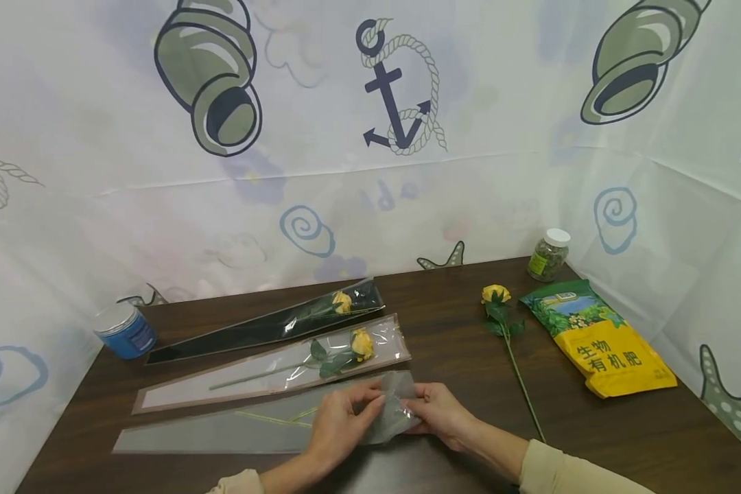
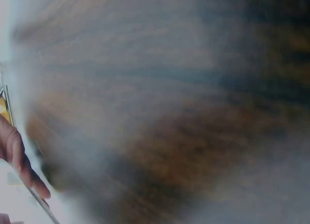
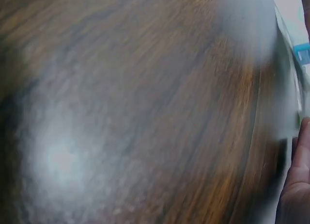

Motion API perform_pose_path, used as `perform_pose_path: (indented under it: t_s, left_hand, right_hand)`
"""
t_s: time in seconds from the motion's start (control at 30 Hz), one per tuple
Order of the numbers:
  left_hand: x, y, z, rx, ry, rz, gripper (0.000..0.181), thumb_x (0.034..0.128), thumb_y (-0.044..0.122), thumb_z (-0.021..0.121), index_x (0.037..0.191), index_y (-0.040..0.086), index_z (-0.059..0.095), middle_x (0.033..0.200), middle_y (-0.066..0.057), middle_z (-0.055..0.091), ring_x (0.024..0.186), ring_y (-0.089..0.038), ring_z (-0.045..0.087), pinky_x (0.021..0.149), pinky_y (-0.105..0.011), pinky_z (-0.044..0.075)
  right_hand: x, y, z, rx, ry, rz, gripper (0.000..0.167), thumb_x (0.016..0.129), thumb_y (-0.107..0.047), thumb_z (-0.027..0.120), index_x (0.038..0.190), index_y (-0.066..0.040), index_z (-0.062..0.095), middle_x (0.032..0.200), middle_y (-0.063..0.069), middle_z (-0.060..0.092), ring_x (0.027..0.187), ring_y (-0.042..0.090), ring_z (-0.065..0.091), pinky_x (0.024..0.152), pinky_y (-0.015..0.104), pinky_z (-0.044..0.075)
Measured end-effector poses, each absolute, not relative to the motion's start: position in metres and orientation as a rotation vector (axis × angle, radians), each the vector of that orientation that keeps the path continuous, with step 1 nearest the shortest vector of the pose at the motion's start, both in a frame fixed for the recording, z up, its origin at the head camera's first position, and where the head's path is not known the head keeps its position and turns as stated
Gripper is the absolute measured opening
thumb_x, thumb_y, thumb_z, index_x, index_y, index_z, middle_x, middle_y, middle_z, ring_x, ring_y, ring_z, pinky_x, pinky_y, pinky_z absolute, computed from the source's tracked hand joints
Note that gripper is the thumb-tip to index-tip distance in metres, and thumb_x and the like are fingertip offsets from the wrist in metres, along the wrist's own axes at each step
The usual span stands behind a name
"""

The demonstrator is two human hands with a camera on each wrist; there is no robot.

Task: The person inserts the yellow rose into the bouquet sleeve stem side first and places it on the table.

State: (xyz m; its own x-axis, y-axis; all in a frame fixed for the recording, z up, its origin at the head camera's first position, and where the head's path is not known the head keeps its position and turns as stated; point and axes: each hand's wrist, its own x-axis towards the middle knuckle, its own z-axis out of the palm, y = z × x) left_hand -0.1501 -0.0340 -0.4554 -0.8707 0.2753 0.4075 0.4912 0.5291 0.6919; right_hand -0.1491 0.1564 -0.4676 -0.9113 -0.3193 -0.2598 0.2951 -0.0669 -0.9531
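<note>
A long, tapering grey flower sleeve [image 1: 204,436] with thin gold lines lies nearest the person, its wide end lifted and crumpled. My left hand [image 1: 342,422] pinches that wide end between thumb and fingers. From the other side, my right hand [image 1: 441,415] pinches the same edge. At the left border of the left wrist view, fingers [image 2: 14,149] show beside the sleeve's edge. Part of a hand's fingers [image 3: 299,166] shows at the right border of the right wrist view. Both wrist views are mostly blurred tabletop.
Behind lie a white sleeve [image 1: 179,391] and a black sleeve [image 1: 222,343], each with a yellow rose in it. A loose yellow rose [image 1: 497,295] lies to the right, near a yellow-green fertilizer bag [image 1: 617,353]. A blue tub [image 1: 126,333] and a white-lidded jar [image 1: 549,254] stand farther back.
</note>
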Motion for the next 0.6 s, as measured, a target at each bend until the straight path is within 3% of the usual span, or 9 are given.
perform_pose_path:
  t_s: [0.27,0.6]
  left_hand:
    - [-0.1552,-0.0360,-0.4531,-0.707,-2.471,-1.263,0.008,0.0742,0.017,0.079,0.075,0.022,0.073,0.106,0.001,0.071,0.100,-0.016,0.065,0.083,-0.034,0.049]
    - [-0.1572,-0.0370,-0.4493,-0.759,-2.410,-1.355,0.018,0.0732,0.010,0.078,0.072,0.022,0.065,0.112,-0.003,0.069,0.105,-0.021,0.064,0.086,-0.036,0.050]
  right_hand:
    - [-0.1513,0.1595,-0.4681,-0.038,1.805,-2.015,0.027,0.093,-0.001,0.051,0.113,0.016,0.054,0.093,0.007,0.069,0.081,0.013,0.065,0.074,0.036,0.056]
    - [-0.1517,0.1591,-0.4640,-0.050,1.840,-1.987,0.028,0.093,-0.003,0.054,0.112,0.018,0.054,0.089,0.007,0.070,0.077,0.011,0.065,0.071,0.031,0.056]
